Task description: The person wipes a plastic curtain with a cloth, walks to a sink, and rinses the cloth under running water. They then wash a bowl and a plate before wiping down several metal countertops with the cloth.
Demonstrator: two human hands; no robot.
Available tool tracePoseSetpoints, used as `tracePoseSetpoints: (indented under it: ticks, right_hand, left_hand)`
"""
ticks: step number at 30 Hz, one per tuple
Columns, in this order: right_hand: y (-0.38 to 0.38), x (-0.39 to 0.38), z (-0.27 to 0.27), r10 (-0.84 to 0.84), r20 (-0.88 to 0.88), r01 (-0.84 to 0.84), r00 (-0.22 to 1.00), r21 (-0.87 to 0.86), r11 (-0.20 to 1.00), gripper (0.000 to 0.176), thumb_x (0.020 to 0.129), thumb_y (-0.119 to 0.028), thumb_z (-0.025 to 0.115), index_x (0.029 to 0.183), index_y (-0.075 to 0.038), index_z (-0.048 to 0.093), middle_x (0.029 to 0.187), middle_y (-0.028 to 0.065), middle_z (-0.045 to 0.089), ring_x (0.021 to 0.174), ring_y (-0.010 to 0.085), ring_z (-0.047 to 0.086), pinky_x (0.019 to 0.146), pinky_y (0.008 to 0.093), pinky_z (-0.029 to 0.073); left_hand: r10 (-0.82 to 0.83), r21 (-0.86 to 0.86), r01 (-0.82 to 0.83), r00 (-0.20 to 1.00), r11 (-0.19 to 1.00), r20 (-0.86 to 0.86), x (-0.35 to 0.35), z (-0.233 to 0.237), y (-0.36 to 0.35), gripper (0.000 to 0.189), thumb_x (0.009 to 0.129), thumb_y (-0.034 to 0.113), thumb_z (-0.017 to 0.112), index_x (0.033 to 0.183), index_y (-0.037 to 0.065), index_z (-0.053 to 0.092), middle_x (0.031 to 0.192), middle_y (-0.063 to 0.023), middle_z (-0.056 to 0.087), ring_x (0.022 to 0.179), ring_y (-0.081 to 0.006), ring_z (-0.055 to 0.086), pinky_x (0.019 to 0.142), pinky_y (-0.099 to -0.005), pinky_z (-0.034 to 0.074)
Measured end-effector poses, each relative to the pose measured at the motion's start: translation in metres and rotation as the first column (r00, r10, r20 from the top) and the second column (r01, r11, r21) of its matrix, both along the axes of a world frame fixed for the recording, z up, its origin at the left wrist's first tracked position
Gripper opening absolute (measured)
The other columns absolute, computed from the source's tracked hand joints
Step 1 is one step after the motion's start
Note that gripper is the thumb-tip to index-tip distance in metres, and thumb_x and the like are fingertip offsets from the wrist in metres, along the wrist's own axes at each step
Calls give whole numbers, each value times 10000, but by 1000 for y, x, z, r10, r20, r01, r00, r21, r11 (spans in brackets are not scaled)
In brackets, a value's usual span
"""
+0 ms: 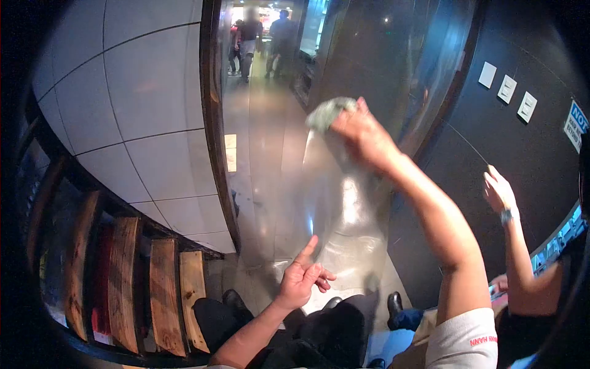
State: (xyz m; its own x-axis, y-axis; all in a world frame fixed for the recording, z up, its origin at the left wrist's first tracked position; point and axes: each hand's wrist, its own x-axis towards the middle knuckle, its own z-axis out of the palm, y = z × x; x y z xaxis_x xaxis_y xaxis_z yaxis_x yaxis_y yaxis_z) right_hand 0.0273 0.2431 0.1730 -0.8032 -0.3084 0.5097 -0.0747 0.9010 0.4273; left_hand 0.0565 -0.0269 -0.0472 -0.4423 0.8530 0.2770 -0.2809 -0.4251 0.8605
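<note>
My right hand (pixel 364 132) is closed around a pale green, crumpled cloth (pixel 332 114), arm raised and stretched forward. The cloth lies against or close over a clear, shiny sheet (pixel 350 203) hanging in the doorway, which reflects light and shows wrinkles low down. Lower and nearer to me, my left hand (pixel 301 283) holds nothing; its index finger points up toward the sheet and the other fingers are loosely bent apart.
Wooden steps (pixel 123 283) rise at the left beside a white tiled wall (pixel 153 92). At the right, a co-worker's hand (pixel 499 190) is raised near a dark wall with switches (pixel 507 89) and a sign (pixel 576 123). Several people (pixel 249 37) stand beyond the sheet.
</note>
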Motion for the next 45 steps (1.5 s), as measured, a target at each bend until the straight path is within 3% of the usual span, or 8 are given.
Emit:
tracePoseSetpoints:
  ticks: [4, 9, 18, 24, 28, 32, 39, 45]
  right_hand:
    - [-48, 40, -92, 257, 268, -197, 928, -232, 952, 423, 785, -66, 554, 1205, -51, 604, 1186, 112, 610, 1232, 268, 519, 1140, 549, 268]
    - [-86, 76, -123, 347, 427, -321, 835, -135, 937, 444, 809, -184, 547, 1236, -83, 613, 1233, 75, 614, 1245, 217, 525, 1165, 507, 239]
    - [18, 4, 74, -135, 0, 124, 991, 393, 911, 458, 833, -93, 536, 1284, -175, 546, 1303, 45, 574, 1258, 183, 512, 1131, 615, 208]
    - [47, -23, 176, -237, -556, 419, 797, 225, 880, 435, 828, 3, 505, 1249, -84, 565, 1386, 132, 499, 1339, 275, 425, 1124, 623, 198]
    - [50, -42, 176, -205, -380, 289, 902, 178, 941, 331, 836, -30, 497, 1149, -51, 603, 1171, 166, 619, 1172, 318, 541, 1070, 497, 326]
    - [41, -42, 137, -55, -237, 91, 970, 144, 985, 128, 826, -45, 515, 923, -16, 594, 972, 182, 634, 1022, 360, 587, 983, 451, 406]
    - [11, -20, 42, -23, -53, 30, 998, 144, 989, 150, 823, -57, 557, 970, -83, 574, 948, 100, 578, 1062, 294, 567, 1144, 529, 242]
    - [-59, 21, -55, 198, 122, -184, 973, -110, 977, 377, 720, -88, 646, 1095, -92, 616, 1079, 88, 615, 1166, 275, 555, 1149, 491, 297]
  left_hand:
    - [7, -49, -8, 1000, 999, -21, -17, -24, 21, 588, 1019, 144, 434, 1531, 147, 145, 834, -142, 678, 631, -159, 642, 594, -291, 558]
    - [-77, -10, 79, 991, 997, 109, -18, -64, 30, 524, 1026, 145, 419, 1503, 150, 202, 900, -147, 680, 698, -164, 654, 629, -295, 559]
    - [-104, 13, 104, 994, 995, 25, 15, -6, -10, 625, 1013, 169, 472, 1536, 193, 131, 837, -157, 683, 682, -183, 651, 636, -322, 562]
    - [-149, 91, 146, 988, 985, 30, 27, -13, -31, 625, 1009, 146, 476, 1535, 188, 142, 854, -173, 690, 685, -184, 652, 642, -326, 561]
    - [-108, 103, 102, 992, 989, 61, 18, -15, -40, 595, 1015, 125, 456, 1532, 155, 164, 879, -156, 692, 725, -167, 655, 674, -315, 560]
    - [-57, 71, 55, 998, 996, 25, 9, -6, -35, 618, 1008, 156, 480, 1532, 171, 153, 812, -176, 685, 646, -184, 643, 602, -323, 558]
    - [-74, 58, 72, 996, 996, 50, 9, -5, -14, 577, 1018, 140, 450, 1529, 150, 182, 853, -145, 683, 682, -146, 636, 650, -295, 554]
    - [-14, 18, 12, 998, 1000, 69, 10, -22, 4, 583, 1010, 154, 476, 1513, 109, 185, 814, -144, 679, 640, -158, 636, 585, -305, 545]
